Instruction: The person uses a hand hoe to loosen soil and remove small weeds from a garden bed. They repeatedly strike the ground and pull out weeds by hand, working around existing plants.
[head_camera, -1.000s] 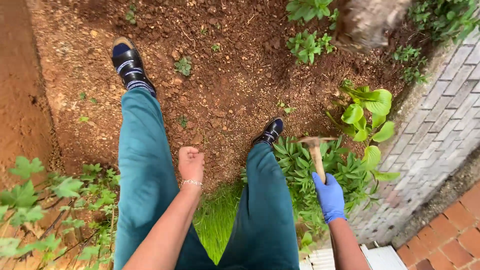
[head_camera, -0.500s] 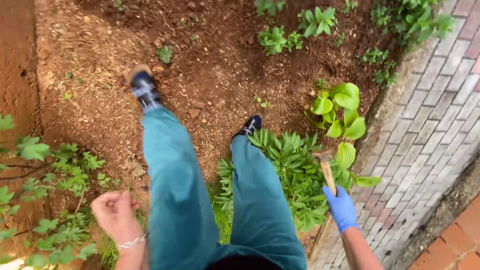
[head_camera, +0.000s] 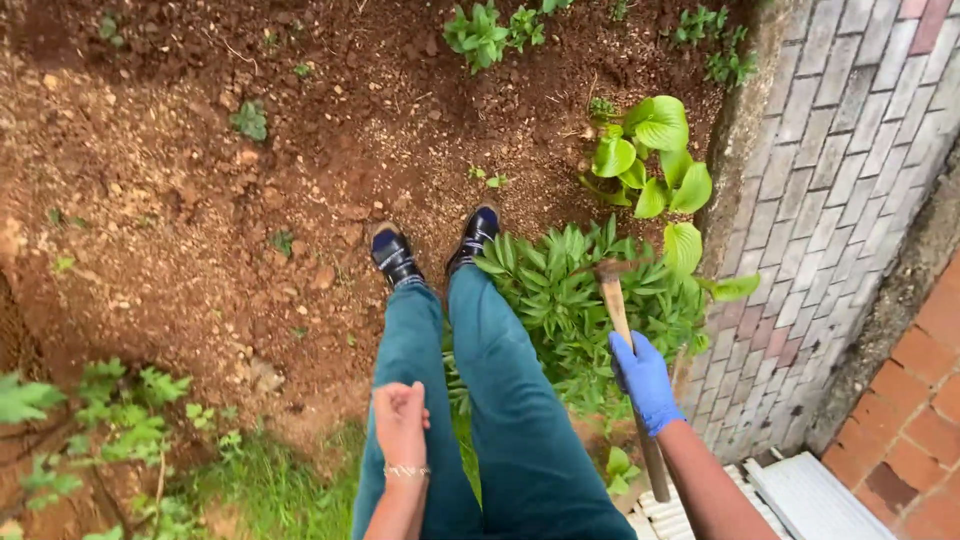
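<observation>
I saw my right hand (head_camera: 643, 380), in a blue glove, with its fingers wrapped tight around the wooden handle of a hoe (head_camera: 618, 320), whose head sat up against the leafy green plant (head_camera: 560, 290) by the right shoe (head_camera: 473, 236). My left hand (head_camera: 400, 422) hung bare (a bracelet at the wrist) beside my teal trouser leg, fingers curled into a loose fist on nothing. Both feet stood on reddish soil (head_camera: 200, 200), with grey brick paving (head_camera: 830, 180) to the right.
</observation>
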